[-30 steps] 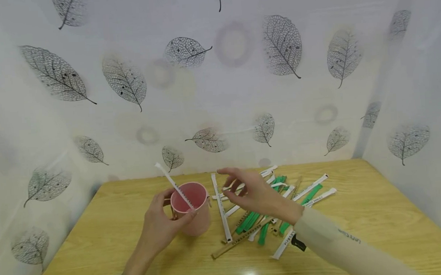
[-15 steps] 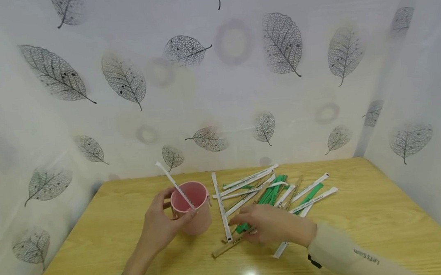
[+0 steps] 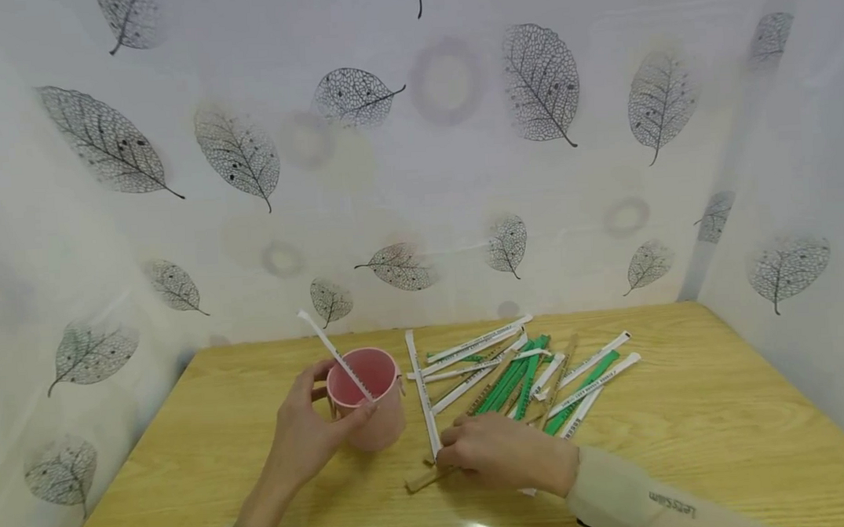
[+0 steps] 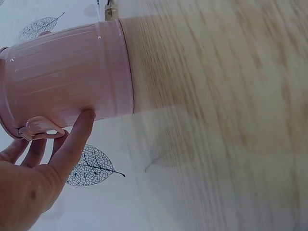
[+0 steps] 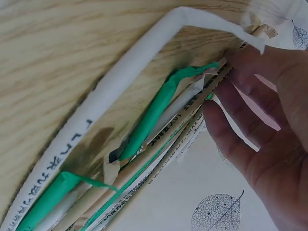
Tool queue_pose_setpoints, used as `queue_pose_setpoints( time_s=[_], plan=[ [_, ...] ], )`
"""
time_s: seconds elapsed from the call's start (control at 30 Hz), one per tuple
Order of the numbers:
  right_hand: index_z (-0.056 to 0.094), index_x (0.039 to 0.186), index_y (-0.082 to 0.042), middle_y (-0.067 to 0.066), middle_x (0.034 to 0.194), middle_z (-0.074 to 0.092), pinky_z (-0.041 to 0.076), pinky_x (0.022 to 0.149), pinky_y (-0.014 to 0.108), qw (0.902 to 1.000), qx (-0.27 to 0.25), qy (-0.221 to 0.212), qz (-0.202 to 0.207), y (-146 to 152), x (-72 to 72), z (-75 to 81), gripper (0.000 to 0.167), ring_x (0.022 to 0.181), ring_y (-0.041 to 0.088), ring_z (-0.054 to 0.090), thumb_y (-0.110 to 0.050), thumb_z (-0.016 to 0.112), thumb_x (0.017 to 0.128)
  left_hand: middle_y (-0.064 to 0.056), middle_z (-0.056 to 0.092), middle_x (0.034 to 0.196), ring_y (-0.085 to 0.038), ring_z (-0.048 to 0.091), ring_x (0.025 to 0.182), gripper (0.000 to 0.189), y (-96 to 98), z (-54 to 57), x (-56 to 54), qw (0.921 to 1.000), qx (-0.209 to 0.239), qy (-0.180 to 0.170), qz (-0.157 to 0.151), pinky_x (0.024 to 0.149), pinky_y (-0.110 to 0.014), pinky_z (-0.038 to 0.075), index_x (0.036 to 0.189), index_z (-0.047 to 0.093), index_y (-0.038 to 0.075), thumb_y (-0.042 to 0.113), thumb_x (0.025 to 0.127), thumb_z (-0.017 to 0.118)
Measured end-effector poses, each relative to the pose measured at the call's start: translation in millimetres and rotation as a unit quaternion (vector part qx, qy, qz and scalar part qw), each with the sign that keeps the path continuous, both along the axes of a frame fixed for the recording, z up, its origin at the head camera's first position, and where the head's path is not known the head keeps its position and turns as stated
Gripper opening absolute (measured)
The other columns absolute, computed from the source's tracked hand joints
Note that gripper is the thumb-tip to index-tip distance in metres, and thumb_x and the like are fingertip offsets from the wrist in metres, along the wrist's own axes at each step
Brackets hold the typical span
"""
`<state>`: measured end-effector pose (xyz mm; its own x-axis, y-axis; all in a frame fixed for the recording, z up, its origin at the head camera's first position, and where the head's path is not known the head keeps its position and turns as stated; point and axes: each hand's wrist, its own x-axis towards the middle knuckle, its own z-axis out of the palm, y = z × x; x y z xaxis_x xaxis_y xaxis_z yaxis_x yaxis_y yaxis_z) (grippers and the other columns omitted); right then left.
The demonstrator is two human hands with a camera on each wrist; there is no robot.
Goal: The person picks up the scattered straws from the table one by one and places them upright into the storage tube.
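Note:
A small pink bucket (image 3: pixel 381 429) stands upright on the table, a white paper-wrapped straw (image 3: pixel 334 352) leaning out over its far left rim. My left hand (image 3: pixel 302 434) grips the bucket, thumb near the front rim; in the left wrist view a fingertip lies on its ribbed side by the handle (image 4: pixel 41 126). Low at the front of the straw pile, my right hand (image 3: pixel 504 452) pinches a brown paper-wrapped straw (image 5: pixel 180 116), whose near end pokes out to the left. Green straws (image 5: pixel 151 115) and a bent white straw (image 5: pixel 110 77) lie close by in the right wrist view.
White, green and brown wrapped straws lie crossed in a loose pile (image 3: pixel 512 377) right of the bucket. One white straw (image 3: pixel 422 393) lies between bucket and pile. A leaf-patterned white curtain (image 3: pixel 446 176) rises behind the wooden table (image 3: pixel 244 397).
My right hand has come down from above the pile to its front and taken hold of the brown straw. Several straws in the pile have shifted. The left hand and bucket have stayed put.

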<state>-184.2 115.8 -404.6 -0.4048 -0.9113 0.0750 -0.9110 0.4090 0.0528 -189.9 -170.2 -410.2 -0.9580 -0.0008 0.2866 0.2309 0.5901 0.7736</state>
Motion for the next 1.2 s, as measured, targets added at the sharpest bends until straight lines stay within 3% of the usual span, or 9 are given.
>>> queue_pose_setpoints(
  time_s=[0.2,0.33,0.47,0.6,0.77,0.97,1.1,1.2],
  plan=[
    [0.074,0.103,-0.025,-0.013,0.084,0.067,0.041,0.061,0.012,0.9999,0.002,0.015,-0.002,-4,-0.8,-0.2,0.017,0.071,0.001,0.053,-0.012,0.076,0.091,-0.014,0.052,0.146,-0.039,0.061,0.123,0.085,-0.6,0.3,0.3,1.0000,0.002,-0.004,0.001,0.095,-0.052,0.058,0.146,0.046,0.010,0.041,0.079,0.088],
    [0.072,0.113,-0.026,-0.012,0.090,0.068,0.041,0.063,0.010,0.9994,-0.025,0.020,0.008,-1,-2.0,5.7,0.029,0.076,0.001,0.055,-0.010,0.075,0.090,-0.014,0.052,0.146,-0.040,0.061,0.123,0.085,-0.1,-0.9,0.2,1.0000,0.003,-0.007,0.000,0.095,-0.053,0.058,0.146,0.046,0.010,0.042,0.079,0.088],
    [0.068,0.125,-0.025,-0.009,0.095,0.066,0.042,0.063,0.008,0.9959,-0.074,0.048,0.022,4,-8.3,22.3,0.045,0.079,0.002,0.056,-0.004,0.076,0.086,-0.014,0.052,0.146,-0.040,0.060,0.123,0.084,-0.6,-0.9,-0.1,1.0000,0.006,-0.004,-0.002,0.096,-0.054,0.058,0.146,0.046,0.011,0.041,0.079,0.088],
    [0.065,0.132,-0.019,-0.005,0.096,0.066,0.045,0.065,0.009,0.9830,-0.161,0.082,0.033,10,-17.6,41.7,0.052,0.077,0.005,0.055,-0.001,0.079,0.085,-0.013,0.053,0.145,-0.039,0.061,0.123,0.084,-1.3,-0.6,0.0,1.0000,0.008,-0.001,-0.004,0.096,-0.054,0.058,0.146,0.046,0.011,0.039,0.079,0.089],
    [0.059,0.140,-0.012,0.000,0.098,0.067,0.048,0.064,0.011,0.9623,-0.258,0.075,0.041,15,-31.8,64.9,0.062,0.074,0.006,0.055,0.008,0.074,0.084,-0.014,0.053,0.145,-0.040,0.061,0.122,0.083,-0.7,0.5,0.8,0.9999,0.010,0.002,-0.008,0.096,-0.055,0.057,0.146,0.047,0.010,0.038,0.080,0.088],
    [0.053,0.140,0.003,0.010,0.099,0.070,0.059,0.069,0.017,0.9297,-0.362,0.033,0.059,12,-53.5,87.8,0.062,0.083,0.015,0.069,0.016,0.072,0.082,-0.014,0.052,0.146,-0.041,0.060,0.124,0.082,-0.1,1.5,1.0,0.9999,0.010,-0.004,-0.003,0.099,-0.056,0.056,0.146,0.047,0.010,0.041,0.081,0.087],
    [0.054,0.139,0.004,0.013,0.095,0.072,0.061,0.066,0.020,0.8978,-0.439,-0.007,0.032,6,-65.1,104.6,0.060,0.084,0.020,0.073,0.014,0.073,0.083,-0.013,0.052,0.147,-0.040,0.060,0.124,0.083,-0.2,1.0,1.1,0.9999,0.010,-0.008,0.001,0.099,-0.056,0.056,0.146,0.046,0.011,0.040,0.080,0.088],
    [0.053,0.141,0.002,0.014,0.095,0.073,0.063,0.067,0.025,0.8651,-0.499,-0.050,-0.001,0,-70.7,116.2,0.061,0.084,0.021,0.073,0.012,0.072,0.085,-0.012,0.052,0.146,-0.039,0.060,0.124,0.083,-0.2,0.8,0.8,0.9999,0.010,-0.009,0.000,0.098,-0.055,0.056,0.146,0.046,0.012,0.040,0.080,0.088]
  ],
)
